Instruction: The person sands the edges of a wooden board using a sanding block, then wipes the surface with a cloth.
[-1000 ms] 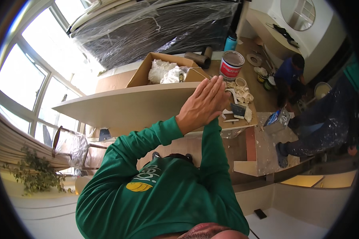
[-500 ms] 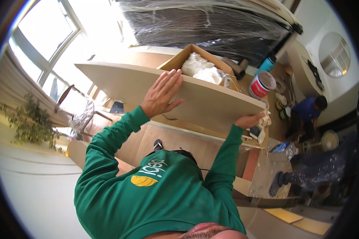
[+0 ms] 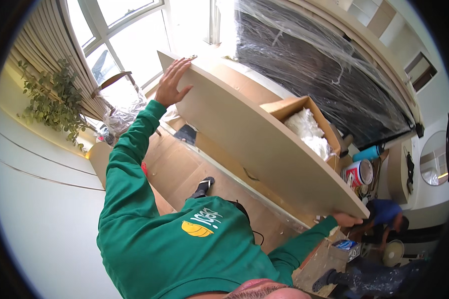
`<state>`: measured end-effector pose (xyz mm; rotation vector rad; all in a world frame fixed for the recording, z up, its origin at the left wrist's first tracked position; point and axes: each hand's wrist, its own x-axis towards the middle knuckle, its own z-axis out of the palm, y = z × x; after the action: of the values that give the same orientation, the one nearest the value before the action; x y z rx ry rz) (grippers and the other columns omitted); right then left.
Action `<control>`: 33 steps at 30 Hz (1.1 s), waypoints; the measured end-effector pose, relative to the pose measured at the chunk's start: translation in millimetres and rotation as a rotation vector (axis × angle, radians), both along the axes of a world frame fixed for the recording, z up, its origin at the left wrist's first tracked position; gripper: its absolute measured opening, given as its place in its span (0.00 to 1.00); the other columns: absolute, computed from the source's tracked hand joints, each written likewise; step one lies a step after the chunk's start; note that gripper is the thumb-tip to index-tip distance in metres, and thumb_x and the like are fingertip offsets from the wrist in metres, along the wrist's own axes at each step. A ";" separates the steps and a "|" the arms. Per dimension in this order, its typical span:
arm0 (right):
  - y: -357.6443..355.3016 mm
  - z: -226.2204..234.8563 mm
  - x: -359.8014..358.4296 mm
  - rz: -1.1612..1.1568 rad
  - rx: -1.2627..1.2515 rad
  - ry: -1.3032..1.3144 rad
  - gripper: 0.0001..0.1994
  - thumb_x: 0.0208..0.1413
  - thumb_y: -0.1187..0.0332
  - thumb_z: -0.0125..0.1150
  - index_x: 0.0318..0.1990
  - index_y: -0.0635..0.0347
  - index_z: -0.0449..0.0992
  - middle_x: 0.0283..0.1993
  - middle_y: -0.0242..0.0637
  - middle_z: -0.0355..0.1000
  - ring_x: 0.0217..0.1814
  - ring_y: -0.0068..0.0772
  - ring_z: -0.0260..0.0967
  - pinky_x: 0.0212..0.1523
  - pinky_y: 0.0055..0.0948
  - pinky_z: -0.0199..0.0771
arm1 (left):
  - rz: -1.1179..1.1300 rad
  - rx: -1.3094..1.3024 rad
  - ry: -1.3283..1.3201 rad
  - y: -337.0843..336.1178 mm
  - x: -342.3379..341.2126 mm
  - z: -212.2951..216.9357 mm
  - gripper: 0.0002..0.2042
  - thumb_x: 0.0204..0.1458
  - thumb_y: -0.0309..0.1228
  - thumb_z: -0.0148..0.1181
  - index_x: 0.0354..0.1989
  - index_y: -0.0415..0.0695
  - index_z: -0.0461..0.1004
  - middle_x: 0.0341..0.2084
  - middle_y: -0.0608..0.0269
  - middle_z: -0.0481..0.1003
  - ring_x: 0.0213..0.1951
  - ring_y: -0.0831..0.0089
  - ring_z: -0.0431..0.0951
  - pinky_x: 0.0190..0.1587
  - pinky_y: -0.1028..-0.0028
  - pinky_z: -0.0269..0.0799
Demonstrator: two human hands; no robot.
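Note:
A long beige board [image 3: 264, 144] stands on edge across the space before me, slanting from far left to near right. My left hand [image 3: 172, 83] lies against its face near the far left end, fingers stretched up to the top edge and thumb spread. At the board's right end my right hand [image 3: 348, 220] grips the lower corner, its fingers partly hidden. A thin dark curved mark or cord [image 3: 250, 174] shows along the board's lower part.
Behind the board are a cardboard box [image 3: 329, 130] of white wrapping, a paint can [image 3: 358, 173] and a blue bottle [image 3: 369, 152]. A person in blue [image 3: 384, 213] crouches at right. A plastic-wrapped chair [image 3: 122, 112] and a leafy plant [image 3: 60, 102] stand left.
The view has turned to the right. My left hand has slid outward to the board's far left end, and my right hand has closed round its right corner.

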<state>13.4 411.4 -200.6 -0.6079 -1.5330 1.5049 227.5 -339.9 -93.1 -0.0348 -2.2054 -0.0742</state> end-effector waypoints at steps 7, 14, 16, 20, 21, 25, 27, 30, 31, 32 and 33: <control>-7.5 18.5 0.3 -0.112 -0.074 -0.044 0.37 0.80 0.37 0.29 0.62 0.63 0.73 0.63 0.55 0.76 0.60 0.56 0.79 0.55 0.57 0.84 | 0.213 0.100 -0.078 -147.1 39.6 11.5 0.35 0.68 0.61 0.59 0.66 0.40 0.78 0.62 0.45 0.80 0.66 0.43 0.78 0.69 0.48 0.75; 34.8 -7.5 7.3 -0.267 0.342 -0.074 0.29 0.79 0.44 0.43 0.62 0.65 0.72 0.62 0.53 0.77 0.56 0.54 0.80 0.55 0.54 0.85 | 0.068 0.061 -0.242 -153.8 55.7 36.9 0.34 0.67 0.64 0.57 0.63 0.43 0.81 0.58 0.47 0.81 0.64 0.45 0.80 0.72 0.43 0.70; 41.1 -18.1 9.5 -0.286 0.435 -0.075 0.29 0.79 0.45 0.43 0.61 0.65 0.73 0.61 0.53 0.77 0.55 0.52 0.79 0.54 0.52 0.85 | -0.050 0.006 -0.276 -136.0 42.8 55.3 0.28 0.60 0.53 0.72 0.58 0.42 0.83 0.55 0.49 0.81 0.60 0.45 0.80 0.68 0.46 0.74; 49.8 -50.9 14.6 -0.286 0.544 -0.066 0.27 0.79 0.46 0.44 0.59 0.66 0.73 0.59 0.52 0.77 0.52 0.50 0.79 0.53 0.49 0.83 | -0.305 0.097 -0.422 -78.6 16.7 54.8 0.41 0.58 0.65 0.66 0.63 0.37 0.80 0.53 0.44 0.78 0.53 0.44 0.79 0.57 0.47 0.75; 51.8 -57.0 16.2 -0.307 0.551 -0.057 0.27 0.79 0.47 0.44 0.59 0.66 0.74 0.59 0.51 0.77 0.51 0.49 0.79 0.52 0.49 0.83 | -0.365 0.082 -0.432 -58.7 12.3 55.0 0.43 0.56 0.65 0.67 0.64 0.36 0.79 0.52 0.43 0.78 0.51 0.45 0.79 0.55 0.48 0.75; 34.7 -51.0 -1.8 -0.341 0.493 0.085 0.26 0.79 0.49 0.45 0.57 0.67 0.74 0.57 0.50 0.77 0.48 0.47 0.79 0.51 0.46 0.81 | -0.558 0.095 -0.541 36.1 -5.2 65.7 0.47 0.54 0.69 0.68 0.66 0.35 0.78 0.48 0.45 0.78 0.50 0.46 0.78 0.53 0.50 0.77; 36.3 -43.5 -3.3 -0.339 0.455 0.162 0.25 0.79 0.50 0.45 0.56 0.68 0.75 0.56 0.50 0.78 0.47 0.46 0.79 0.50 0.45 0.80 | -0.672 0.139 -0.624 86.5 -26.7 74.1 0.50 0.52 0.71 0.68 0.66 0.32 0.77 0.50 0.43 0.78 0.51 0.45 0.79 0.54 0.50 0.77; 33.7 -42.9 4.4 -0.350 0.432 0.217 0.25 0.79 0.51 0.45 0.54 0.69 0.75 0.55 0.49 0.78 0.45 0.44 0.78 0.49 0.43 0.79 | -0.930 0.126 -0.696 164.1 -61.4 88.8 0.51 0.51 0.67 0.73 0.68 0.29 0.75 0.55 0.40 0.76 0.53 0.44 0.78 0.58 0.49 0.76; 11.7 -36.9 4.1 -0.368 0.446 0.177 0.26 0.80 0.51 0.44 0.53 0.69 0.76 0.53 0.49 0.78 0.44 0.43 0.77 0.48 0.41 0.78 | -0.973 0.119 -0.722 188.6 -67.9 95.7 0.50 0.52 0.66 0.73 0.69 0.30 0.74 0.56 0.40 0.76 0.54 0.44 0.78 0.59 0.49 0.75; -3.1 -25.3 6.6 -0.351 0.386 0.177 0.27 0.81 0.50 0.42 0.52 0.70 0.76 0.51 0.48 0.78 0.43 0.41 0.77 0.48 0.40 0.77 | -1.023 0.113 -0.739 216.8 -77.7 100.7 0.50 0.53 0.65 0.74 0.69 0.30 0.73 0.57 0.39 0.75 0.55 0.43 0.77 0.61 0.49 0.74; -16.8 -12.5 10.2 -0.340 0.324 0.180 0.28 0.82 0.50 0.40 0.50 0.70 0.77 0.49 0.47 0.79 0.43 0.40 0.76 0.47 0.38 0.76 | -1.074 0.103 -0.755 244.1 -87.3 105.4 0.50 0.53 0.64 0.74 0.70 0.30 0.72 0.59 0.39 0.75 0.57 0.43 0.77 0.62 0.49 0.74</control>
<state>23.6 394.6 -213.1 -0.4971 -1.4119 1.0007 140.1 -95.8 12.3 -1.3084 -2.6389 -0.9133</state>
